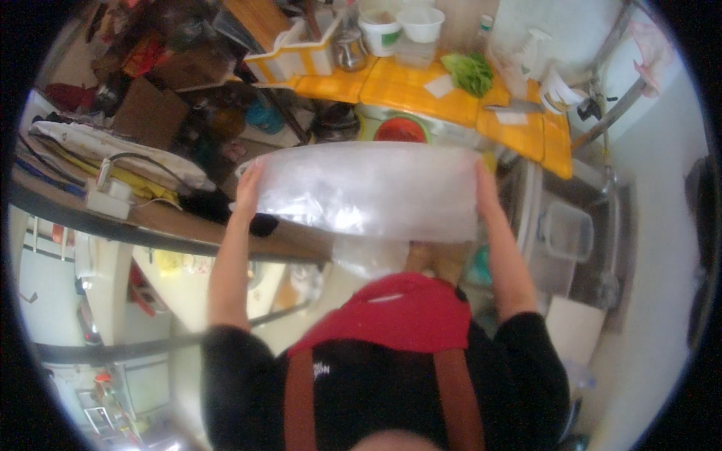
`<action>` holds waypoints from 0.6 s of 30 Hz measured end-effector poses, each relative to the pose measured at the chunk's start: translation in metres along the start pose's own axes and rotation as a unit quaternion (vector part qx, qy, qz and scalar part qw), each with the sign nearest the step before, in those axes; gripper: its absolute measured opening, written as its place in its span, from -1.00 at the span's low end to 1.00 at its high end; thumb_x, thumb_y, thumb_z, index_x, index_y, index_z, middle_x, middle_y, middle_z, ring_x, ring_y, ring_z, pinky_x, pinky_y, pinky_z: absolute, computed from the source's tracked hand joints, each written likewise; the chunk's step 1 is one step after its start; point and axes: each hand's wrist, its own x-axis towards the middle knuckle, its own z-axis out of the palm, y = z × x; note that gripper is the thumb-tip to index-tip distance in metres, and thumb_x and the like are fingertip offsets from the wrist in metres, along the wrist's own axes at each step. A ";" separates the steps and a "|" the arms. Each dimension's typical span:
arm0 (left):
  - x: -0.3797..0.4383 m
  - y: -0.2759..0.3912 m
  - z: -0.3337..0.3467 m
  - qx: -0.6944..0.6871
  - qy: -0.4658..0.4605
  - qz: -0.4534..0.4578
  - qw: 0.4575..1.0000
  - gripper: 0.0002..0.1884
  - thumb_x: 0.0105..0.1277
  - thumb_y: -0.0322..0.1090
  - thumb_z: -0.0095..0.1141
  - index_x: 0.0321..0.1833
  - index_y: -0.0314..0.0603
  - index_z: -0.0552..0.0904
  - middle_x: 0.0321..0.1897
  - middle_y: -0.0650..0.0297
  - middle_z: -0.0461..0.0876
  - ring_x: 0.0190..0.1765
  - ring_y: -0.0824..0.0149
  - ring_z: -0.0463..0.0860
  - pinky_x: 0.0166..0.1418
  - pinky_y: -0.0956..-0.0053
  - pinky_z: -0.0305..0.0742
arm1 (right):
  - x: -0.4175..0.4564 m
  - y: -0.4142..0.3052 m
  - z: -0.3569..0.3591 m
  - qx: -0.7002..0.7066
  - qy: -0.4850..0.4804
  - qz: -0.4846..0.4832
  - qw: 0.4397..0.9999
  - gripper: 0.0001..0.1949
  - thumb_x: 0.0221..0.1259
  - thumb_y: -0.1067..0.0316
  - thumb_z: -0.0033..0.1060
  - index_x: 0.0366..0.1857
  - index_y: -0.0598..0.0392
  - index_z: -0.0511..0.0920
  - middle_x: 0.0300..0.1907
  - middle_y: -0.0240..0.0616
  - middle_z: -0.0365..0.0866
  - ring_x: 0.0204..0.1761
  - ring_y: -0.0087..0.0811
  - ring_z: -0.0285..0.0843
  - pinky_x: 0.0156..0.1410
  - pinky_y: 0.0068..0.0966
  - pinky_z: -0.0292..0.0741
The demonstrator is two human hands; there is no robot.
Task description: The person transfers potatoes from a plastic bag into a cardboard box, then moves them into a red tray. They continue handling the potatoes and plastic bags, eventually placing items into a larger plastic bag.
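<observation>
A wide, shiny bundle of translucent plastic [366, 189] stretches across the middle of the view, in front of my chest. I cannot tell whether it is a roll of film or a large folded bag. My left hand [248, 186] grips its left end. At the opposite end my right hand [486, 189] holds the edge, its fingers partly hidden by the plastic. Below the bundle a thinner translucent sheet [369, 256] shows above my red apron [400, 310]. Behind its upper edge a red basin [400, 129] is partly covered.
An orange-covered counter [420, 93] carries leafy lettuce [471, 73], a knife [516, 107], a white tub [379, 34] and a foam box [307, 53]. A sink with a clear plastic container [567, 231] is at right. A white power adapter [110, 197] sits on the left shelf [169, 222].
</observation>
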 end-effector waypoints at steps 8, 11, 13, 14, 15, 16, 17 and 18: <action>-0.004 0.050 0.027 0.321 -0.219 -0.019 0.921 0.03 -0.07 -0.28 0.31 0.37 -0.15 -0.15 0.33 0.07 0.01 0.33 0.22 0.07 0.34 0.41 -0.01 | 0.001 -0.012 -0.014 -0.032 -0.166 0.010 0.986 -0.24 -0.01 0.28 0.21 0.29 0.07 -0.01 0.11 -0.24 0.33 0.14 -0.38 0.28 0.21 -0.45 0.25; -0.003 0.050 0.027 0.365 -0.260 -0.032 0.894 0.12 -0.17 -0.25 0.37 0.37 -0.17 -0.18 0.33 0.03 0.00 0.35 0.19 0.05 0.35 0.39 -0.01 | 0.007 -0.009 -0.023 -0.040 -0.178 0.057 0.982 -0.24 -0.07 0.41 0.26 0.27 0.07 0.03 0.07 -0.25 0.37 0.06 -0.38 0.36 0.12 -0.46 0.36; 0.003 0.045 0.030 0.374 -0.221 -0.067 0.898 0.07 -0.18 -0.23 0.37 0.34 -0.30 -0.10 0.25 -0.03 0.14 0.28 0.16 0.17 0.30 0.36 0.10 | 0.020 0.011 -0.035 0.004 -0.154 0.052 0.987 -0.27 -0.07 0.44 0.26 0.24 0.08 0.07 0.04 -0.25 0.40 0.01 -0.38 0.42 0.07 -0.46 0.41; 0.006 0.040 0.028 0.380 -0.199 -0.086 0.899 0.06 -0.19 -0.23 0.38 0.32 -0.36 -0.06 0.21 -0.06 0.21 0.25 0.14 0.23 0.27 0.35 0.16 | 0.024 0.016 -0.037 0.020 -0.140 0.055 0.988 -0.30 -0.06 0.45 0.25 0.23 0.09 0.10 0.02 -0.25 0.41 -0.01 -0.39 0.44 0.05 -0.45 0.43; 0.006 0.036 0.026 0.386 -0.174 -0.108 0.900 0.04 -0.19 -0.22 0.38 0.30 -0.43 -0.02 0.17 -0.09 0.28 0.21 0.12 0.29 0.24 0.33 0.21 | 0.025 0.018 -0.034 0.022 -0.119 0.072 0.990 -0.36 -0.01 0.42 0.22 0.21 0.11 0.14 0.01 -0.25 0.43 -0.03 -0.40 0.45 0.04 -0.44 0.44; 0.007 0.030 0.025 0.358 -0.134 -0.148 0.912 -0.03 -0.17 -0.21 0.37 0.26 -0.45 0.06 0.11 -0.08 0.33 0.18 0.14 0.33 0.21 0.34 0.24 | 0.025 0.018 -0.030 0.023 -0.097 0.088 0.991 -0.41 0.03 0.40 0.19 0.19 0.13 0.19 -0.01 -0.25 0.44 -0.04 -0.41 0.46 0.03 -0.43 0.45; 0.007 0.022 0.027 0.328 -0.094 -0.188 0.921 -0.10 -0.15 -0.20 0.36 0.22 -0.48 0.15 0.06 -0.08 0.39 0.14 0.15 0.37 0.18 0.34 0.27 | 0.027 0.027 -0.033 0.069 -0.101 0.136 0.983 -0.47 0.07 0.37 0.15 0.16 0.15 0.23 -0.01 -0.25 0.45 -0.05 -0.41 0.46 0.04 -0.44 0.45; 0.007 0.016 0.027 0.295 -0.053 -0.225 0.927 -0.16 -0.13 -0.20 0.35 0.18 -0.50 0.23 0.00 -0.07 0.44 0.11 0.16 0.40 0.15 0.34 0.31 | 0.030 0.040 -0.042 0.113 -0.103 0.183 0.971 -0.53 0.12 0.34 0.10 0.13 0.17 0.28 -0.02 -0.26 0.45 -0.05 -0.42 0.46 0.04 -0.44 0.45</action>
